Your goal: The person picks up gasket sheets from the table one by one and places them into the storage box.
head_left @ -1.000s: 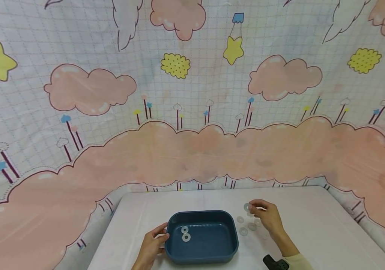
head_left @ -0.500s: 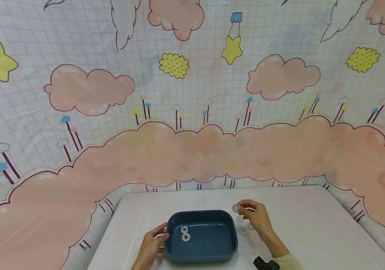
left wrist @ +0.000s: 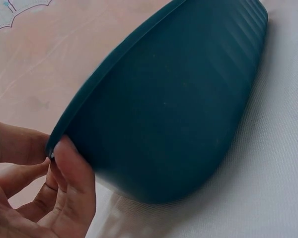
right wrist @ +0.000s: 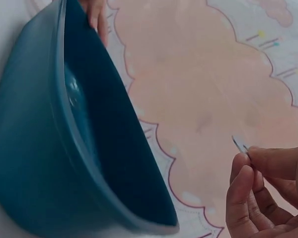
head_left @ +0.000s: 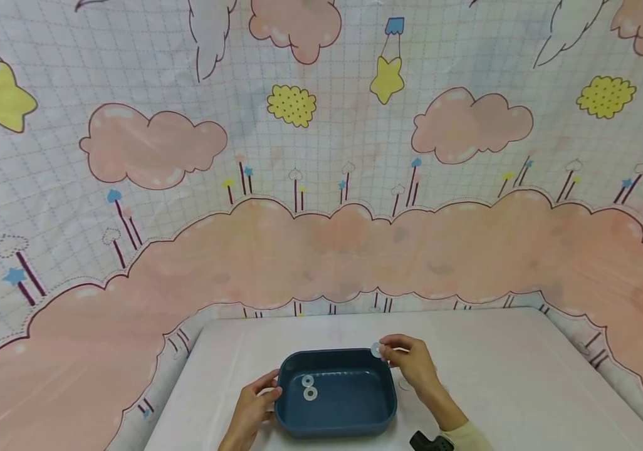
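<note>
A dark blue rectangular basin [head_left: 335,429] stands on the white-covered table. Two flat metal washers [head_left: 310,394] lie on its floor toward the left, almost touching. My left hand [head_left: 249,407] grips the basin's left rim; the left wrist view shows thumb and fingers [left wrist: 75,166] pinching the edge. Between thumb and fingertips my right hand [head_left: 416,369] pinches another washer [head_left: 376,350], just above the back right corner of the basin. Seen edge-on in the right wrist view, that washer [right wrist: 239,144] is apart from the rim.
On the table right of the basin lies a washer [head_left: 403,385], partly behind my right hand; others there are mostly hidden by the hand and forearm. A patterned cloth [head_left: 321,257] with clouds and stars hangs behind the white table [head_left: 513,376].
My right hand has moved left with the pinched washer, from above the loose washers to the basin's back right corner. The left hand keeps its grip on the rim.
</note>
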### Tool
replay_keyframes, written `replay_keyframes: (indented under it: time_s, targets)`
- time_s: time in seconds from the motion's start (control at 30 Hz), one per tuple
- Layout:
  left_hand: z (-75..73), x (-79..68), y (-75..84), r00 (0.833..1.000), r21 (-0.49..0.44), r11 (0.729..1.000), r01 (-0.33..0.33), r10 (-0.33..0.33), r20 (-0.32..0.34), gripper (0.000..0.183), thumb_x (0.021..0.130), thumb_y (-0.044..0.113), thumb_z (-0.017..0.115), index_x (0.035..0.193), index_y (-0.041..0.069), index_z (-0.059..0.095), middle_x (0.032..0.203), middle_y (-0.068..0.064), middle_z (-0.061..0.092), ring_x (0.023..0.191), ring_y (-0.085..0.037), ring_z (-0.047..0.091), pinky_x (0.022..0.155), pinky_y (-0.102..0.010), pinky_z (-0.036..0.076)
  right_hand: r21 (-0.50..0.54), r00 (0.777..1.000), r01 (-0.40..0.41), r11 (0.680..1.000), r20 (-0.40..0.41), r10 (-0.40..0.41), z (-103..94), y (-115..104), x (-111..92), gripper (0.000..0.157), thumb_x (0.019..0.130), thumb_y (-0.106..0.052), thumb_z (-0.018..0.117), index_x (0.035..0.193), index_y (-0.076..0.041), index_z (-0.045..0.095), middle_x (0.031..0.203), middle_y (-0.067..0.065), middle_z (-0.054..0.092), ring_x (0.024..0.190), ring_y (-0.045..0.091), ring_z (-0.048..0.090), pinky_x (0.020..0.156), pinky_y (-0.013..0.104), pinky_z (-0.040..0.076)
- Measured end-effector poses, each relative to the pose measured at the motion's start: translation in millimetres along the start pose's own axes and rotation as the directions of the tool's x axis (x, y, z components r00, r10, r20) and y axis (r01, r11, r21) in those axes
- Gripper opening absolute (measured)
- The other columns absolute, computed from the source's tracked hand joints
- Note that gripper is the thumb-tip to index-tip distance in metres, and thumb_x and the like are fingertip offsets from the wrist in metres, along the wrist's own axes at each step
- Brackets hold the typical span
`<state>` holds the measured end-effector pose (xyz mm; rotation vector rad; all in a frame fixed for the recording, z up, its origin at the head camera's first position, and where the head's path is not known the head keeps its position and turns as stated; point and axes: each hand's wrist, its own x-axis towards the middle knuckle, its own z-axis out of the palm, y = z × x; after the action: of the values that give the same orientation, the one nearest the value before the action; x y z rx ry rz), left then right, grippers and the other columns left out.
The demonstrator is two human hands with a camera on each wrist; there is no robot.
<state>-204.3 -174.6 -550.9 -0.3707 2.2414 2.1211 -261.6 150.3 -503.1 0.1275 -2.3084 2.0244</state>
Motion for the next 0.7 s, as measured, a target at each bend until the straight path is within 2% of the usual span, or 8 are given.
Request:
replay_keyframes:
  time_s: [0.27,0.53,0.7]
  targets:
    - [-0.5,1.5,1.7,1.0,0.009,1.0,0.004,-0.004,0.004,0.052,0.09,0.003,0.062,0.14,-0.003,0.05,0.109,-0.009,0.049,0.082,-0.017,0.057,0.057,-0.03,0.05,0.031,0.999,-0.007,0.999,0.033,0.006,17.2,-4,-2,0.018,0.087,-0.005,0.071,0.103,0.003,0.07,0.084,0.009,0.068,0.07,0.016,0.068,0.062,0.022,0.054]
    - [-1.2,3.3,3.5,1.0,0.014,1.0,0.007,-0.007,0.001,0.052,0.09,0.004,0.062,0.14,-0.003,0.05,0.109,-0.009,0.05,0.084,-0.017,0.057,0.057,-0.03,0.05,0.062,0.997,-0.03,0.998,0.072,0.026,38.1,-4,-1,0.02,0.087,-0.005,0.071,0.104,0.006,0.07,0.083,0.009,0.067,0.071,0.018,0.068,0.062,0.025,0.055]
    - [-1.6,4.9,3.7,1.0,0.017,1.0,0.004,-0.004,-0.003,0.052,0.09,0.004,0.063,0.139,-0.002,0.051,0.108,-0.008,0.051,0.085,-0.018,0.057,0.057,-0.03,0.049,0.092,0.992,-0.031,0.995,0.125,0.02,47.5,-4,-2,0.023,0.088,-0.006,0.07,0.106,0.009,0.068,0.082,0.006,0.067,0.072,0.017,0.069,0.062,0.024,0.055]
